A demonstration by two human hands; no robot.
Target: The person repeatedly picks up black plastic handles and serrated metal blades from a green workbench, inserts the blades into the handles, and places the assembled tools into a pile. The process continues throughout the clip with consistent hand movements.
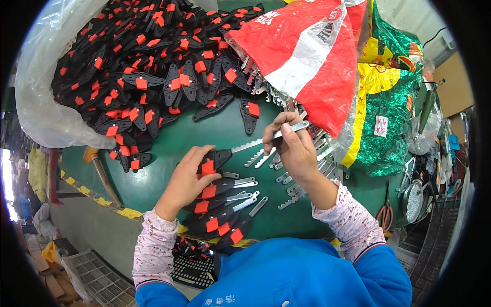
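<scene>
My left hand [185,181] grips a black plastic piece with a red block [221,157], close above the green table. Pinched between the fingers of my right hand [297,153] is a notched metal strip [247,146], slanting down to the left. Its toothed end meets or nearly meets the tip of the black piece; I cannot tell whether it is inserted. Below my left hand lie several black pieces fitted with metal strips [225,214], side by side. Loose notched strips [295,197] are scattered under my right wrist.
A big heap of black-and-red pieces [138,82] spills from a clear plastic bag [38,97] at the far left. Red-and-white [335,92] and shiny green [383,138] bags stand at the far right. A hammer [105,176] lies left, red-handled pliers [385,212] right, on the green table [148,192].
</scene>
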